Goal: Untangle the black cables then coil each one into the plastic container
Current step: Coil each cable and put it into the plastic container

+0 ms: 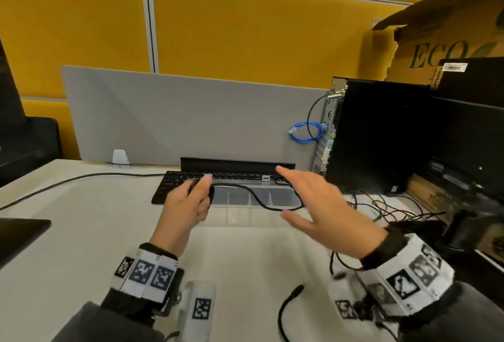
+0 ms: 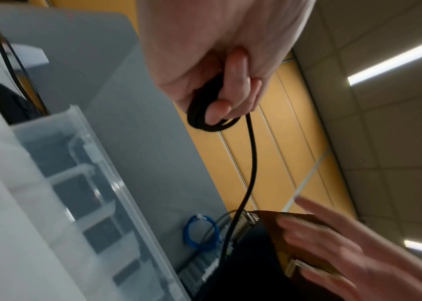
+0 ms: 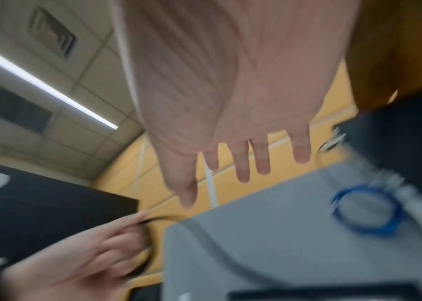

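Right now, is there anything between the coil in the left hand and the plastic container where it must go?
Nothing visible. The left hand holds the coil just above the plastic container. Only the coil's own loose tail hangs over it toward the open right hand.

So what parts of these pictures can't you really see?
- Left wrist view: the cable coil is partly hidden inside the left hand.
- Head view: the right hand covers the cable's far loop; the loose cable runs off the bottom edge.
- Right wrist view: blur smears the left hand and blue cable.
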A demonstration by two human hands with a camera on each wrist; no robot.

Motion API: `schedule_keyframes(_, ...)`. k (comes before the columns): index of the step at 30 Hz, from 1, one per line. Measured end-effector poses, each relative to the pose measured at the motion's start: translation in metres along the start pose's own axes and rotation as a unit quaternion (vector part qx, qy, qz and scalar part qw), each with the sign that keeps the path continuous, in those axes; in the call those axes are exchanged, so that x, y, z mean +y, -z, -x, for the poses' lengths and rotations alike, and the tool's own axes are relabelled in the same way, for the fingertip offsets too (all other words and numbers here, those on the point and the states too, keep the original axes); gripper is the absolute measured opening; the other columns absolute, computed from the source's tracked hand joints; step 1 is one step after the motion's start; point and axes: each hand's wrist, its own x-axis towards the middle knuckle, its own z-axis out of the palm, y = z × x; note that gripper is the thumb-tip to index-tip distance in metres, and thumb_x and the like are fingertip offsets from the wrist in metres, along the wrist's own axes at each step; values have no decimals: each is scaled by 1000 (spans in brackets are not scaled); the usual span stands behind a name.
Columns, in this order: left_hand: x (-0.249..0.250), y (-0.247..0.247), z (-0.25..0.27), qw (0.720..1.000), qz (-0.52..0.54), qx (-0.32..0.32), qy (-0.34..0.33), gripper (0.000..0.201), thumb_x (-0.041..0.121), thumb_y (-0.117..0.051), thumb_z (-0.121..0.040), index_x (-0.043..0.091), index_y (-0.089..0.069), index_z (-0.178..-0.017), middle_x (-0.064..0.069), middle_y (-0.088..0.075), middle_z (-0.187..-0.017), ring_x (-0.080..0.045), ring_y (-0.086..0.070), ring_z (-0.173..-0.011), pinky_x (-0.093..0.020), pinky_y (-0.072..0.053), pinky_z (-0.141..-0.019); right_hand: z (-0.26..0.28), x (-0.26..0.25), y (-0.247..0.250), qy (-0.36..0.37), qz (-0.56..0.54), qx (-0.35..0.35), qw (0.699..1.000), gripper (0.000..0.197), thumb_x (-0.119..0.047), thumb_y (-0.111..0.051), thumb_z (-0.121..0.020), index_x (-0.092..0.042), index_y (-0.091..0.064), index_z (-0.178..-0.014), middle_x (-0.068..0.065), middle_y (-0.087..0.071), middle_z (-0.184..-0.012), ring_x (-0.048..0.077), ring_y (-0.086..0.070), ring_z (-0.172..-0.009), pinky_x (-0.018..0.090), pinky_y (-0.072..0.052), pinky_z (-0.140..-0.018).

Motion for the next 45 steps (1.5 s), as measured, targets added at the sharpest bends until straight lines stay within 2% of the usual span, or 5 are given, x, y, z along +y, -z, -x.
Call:
schedule_keyframes(5,3,-6,13,989,119,-65,57,34,33,-45,-92,17,-40,-63,6,-33,-49,-5,-24,-37,-12,-26,-34,-14,-36,-37,48,-80,54,994,23,-34,-40,-97,-21,-53,-110,-8,-50,-100,12,-51,-92,26,-40,-86)
schedule_keyframes(16,6,-13,27,939,228,-196,168,35,40,-45,-82,12,-53,-63,2,-44,-49,-4,-27,-27,-17,-14,-42,-33,-20,-56,-11,-158,194,968,22,-27,-42,-96,-24,-59,-110,-6,-62,-78,2,-54,-64,17,-44,-61)
schedule_keyframes(28,-10,-17,19,988,50,-146,11,33,18,-27,-101,7,-48,-124,-9,-67,-115,-10,-66,-102,-12,-48,-83,9,-68,-45,57,54,-179,981,24,-24,-28,-102,-14,-37,-122,9,-54,-96,27,-43,-65,29,-25,-49)
schedule_keyframes(35,3,-8,30,899,-137,-410,73,38,44,-45,-94,12,-65,-84,2,-61,-53,-16,-53,-50,-20,-45,-66,1,-36,-2,30,47,5,998,51,-71,-31,-77,-28,-57,-85,-8,-63,-77,7,-55,-71,28,-45,-64)
schedule_keyframes(45,7,19,9,995,8,-83,-48,32,40,-52,-79,8,-50,-74,7,-40,-40,-9,-32,-38,-17,-36,-50,12,104,42,-136,-13,21,990,40,-47,-40,-90,-14,-58,-77,1,-53,-63,13,-50,-55,20,-38,-55)
